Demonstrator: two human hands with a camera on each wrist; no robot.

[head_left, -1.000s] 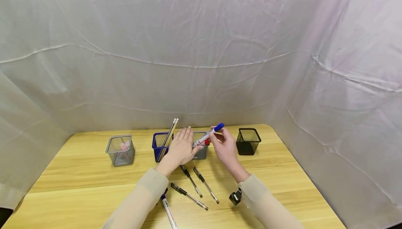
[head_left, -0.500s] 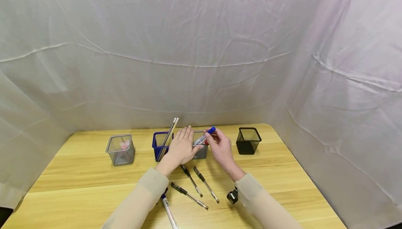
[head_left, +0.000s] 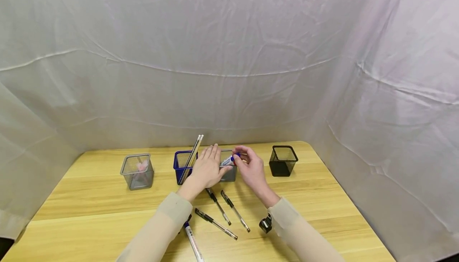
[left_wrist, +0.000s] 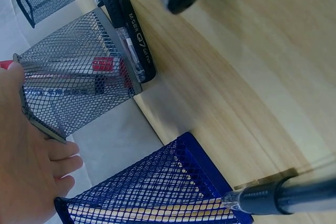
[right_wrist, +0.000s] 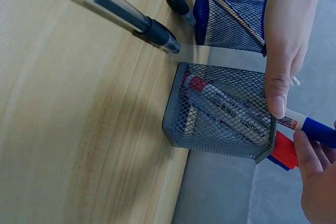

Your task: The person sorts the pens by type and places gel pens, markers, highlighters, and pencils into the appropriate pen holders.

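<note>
My right hand (head_left: 252, 170) pinches a whiteboard marker (head_left: 226, 161) near its blue cap, the marker slanting down into the grey mesh pen holder (head_left: 228, 176). In the right wrist view the blue cap (right_wrist: 319, 132) sticks out past the rim, beside the red cap (right_wrist: 285, 150) of another marker standing in the same holder. My left hand (head_left: 206, 169) lies with straight fingers over the holder's left side, its thumb (right_wrist: 276, 95) on the rim. Just left of it stands a blue mesh holder (head_left: 183, 176) with two pencils (head_left: 195, 150).
Black gel pens (head_left: 215, 224) and a blue-capped marker (head_left: 193, 242) lie on the wooden table (head_left: 89, 214) nearer to me. A black mesh holder (head_left: 281, 170) stands at right, another grey mesh holder (head_left: 138, 180) with something pink at left. Grey cloth (head_left: 229, 102) hangs behind.
My right hand has moved left and slightly down, lowering the blue-capped marker deeper into the grey mesh holder. The left hand has stayed in place.
</note>
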